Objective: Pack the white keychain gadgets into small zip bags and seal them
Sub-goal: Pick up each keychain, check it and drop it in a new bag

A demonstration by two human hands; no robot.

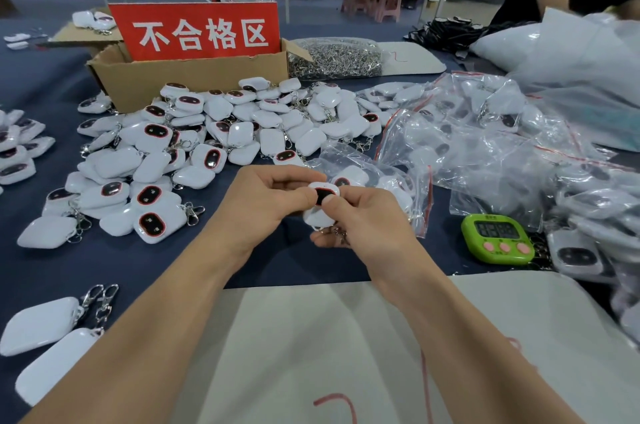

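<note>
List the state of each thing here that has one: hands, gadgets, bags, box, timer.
Left hand: pinches the held gadget.
Right hand: pinches the same gadget, clasp dangling below.
Loose gadgets: heaped, unbagged.
Bagged gadgets: piled on the right, inside zip bags.
Cardboard box: flaps open.
Green timer: lying face up, display unreadable.

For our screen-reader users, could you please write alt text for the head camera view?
The left hand and right hand hold one white keychain gadget over a dark table. Loose gadgets heap at left, bagged gadgets at right.
</note>
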